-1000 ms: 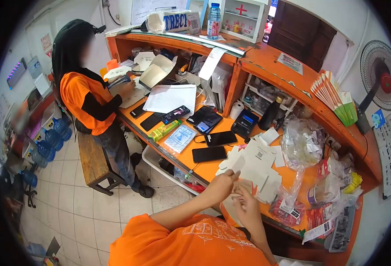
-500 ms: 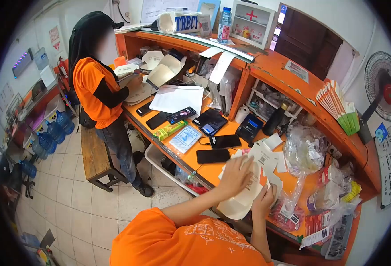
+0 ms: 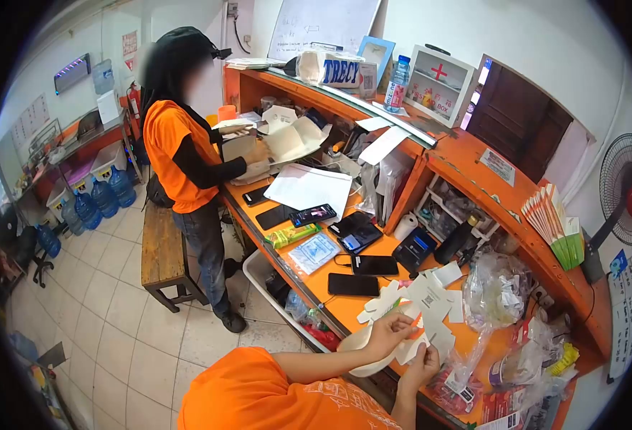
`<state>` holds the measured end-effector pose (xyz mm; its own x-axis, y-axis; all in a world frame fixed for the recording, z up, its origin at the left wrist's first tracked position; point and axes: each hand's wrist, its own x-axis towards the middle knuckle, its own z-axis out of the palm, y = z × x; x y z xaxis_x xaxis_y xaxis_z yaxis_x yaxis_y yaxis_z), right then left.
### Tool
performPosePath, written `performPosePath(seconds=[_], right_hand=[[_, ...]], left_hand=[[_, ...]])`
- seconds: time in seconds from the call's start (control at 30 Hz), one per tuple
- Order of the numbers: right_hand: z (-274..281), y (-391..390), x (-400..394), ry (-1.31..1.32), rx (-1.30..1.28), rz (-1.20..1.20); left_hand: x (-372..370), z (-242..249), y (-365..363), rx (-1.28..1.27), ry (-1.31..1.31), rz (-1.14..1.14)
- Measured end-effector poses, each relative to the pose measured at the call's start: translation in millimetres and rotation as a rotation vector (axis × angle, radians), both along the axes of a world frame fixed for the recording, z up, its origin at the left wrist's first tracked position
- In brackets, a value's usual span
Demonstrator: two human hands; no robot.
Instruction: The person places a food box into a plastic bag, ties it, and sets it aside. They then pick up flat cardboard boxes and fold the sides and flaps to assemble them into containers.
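Observation:
My left hand (image 3: 389,337) and my right hand (image 3: 421,368) are close together over the near edge of the orange desk. Between them they pinch a white carton piece (image 3: 410,349) with an orange strip, its folds partly hidden by my fingers. Under my left wrist lies a larger cream carton sheet (image 3: 355,360), partly covered by my arm. Just beyond my hands, a loose pile of flat cut cartons (image 3: 428,295) spreads over the desk, one printed with a square code.
Several phones, including a black phone (image 3: 353,285), lie left of the cartons. Clear plastic bags (image 3: 499,290) crowd the right. A co-worker in an orange shirt (image 3: 169,154) stands at the far left end, hands on cartons. A wooden bench (image 3: 164,254) stands behind.
My left hand has gone from lying flat on the cartons to pinching the carton piece beside my right hand. The view has shifted, and the co-worker's hands have moved over their cartons.

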<state>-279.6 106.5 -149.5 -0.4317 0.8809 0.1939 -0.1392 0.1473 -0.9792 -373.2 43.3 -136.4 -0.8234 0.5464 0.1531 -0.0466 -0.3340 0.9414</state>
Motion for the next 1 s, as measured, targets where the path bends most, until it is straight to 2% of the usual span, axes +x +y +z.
performPosePath(seconds=[0.03,0.1,0.2,0.27,0.3,0.4,0.53,0.73,0.8,0.87,0.9,0.97,1.0], right_hand=[[1,-1,0,-0.003,-0.002,-0.002],[8,-1,-3,0.167,-0.222,0.019],[7,1,-4,0.152,-0.238,0.011],[8,-3,-7,0.155,-0.151,0.006],[10,-6,-9,0.157,-0.062,0.012],[20,-13,-8,0.177,-0.108,0.027],[3,-6,-11,0.156,-0.062,0.041],[-3,-7,-9,0.128,-0.065,0.022],[-8,-3,-10,0.087,0.124,-0.086],[-8,-3,-10,0.124,0.12,-0.112],[-7,-3,-9,0.164,0.116,-0.135],[-8,-3,-8,0.118,0.171,-0.156],[-8,-3,-7,0.073,0.224,-0.178]], left_hand=[[0,-6,2,0.061,-0.057,-0.041],[1,-16,4,0.124,-0.116,-0.086],[7,-24,4,0.187,-0.149,-0.178],[9,-23,-1,0.029,0.085,-0.154],[10,-19,-4,0.03,0.081,-0.164],[9,7,-17,-0.087,0.424,-0.004],[8,3,-14,-0.029,0.531,0.047],[16,12,-23,-0.173,0.468,-0.068],[20,12,-21,-0.189,0.469,-0.096],[30,7,-12,0.157,0.228,-0.256],[30,6,-12,0.158,0.226,-0.258],[29,3,-12,0.147,0.189,-0.523],[30,0,-10,0.161,0.196,-0.541]])
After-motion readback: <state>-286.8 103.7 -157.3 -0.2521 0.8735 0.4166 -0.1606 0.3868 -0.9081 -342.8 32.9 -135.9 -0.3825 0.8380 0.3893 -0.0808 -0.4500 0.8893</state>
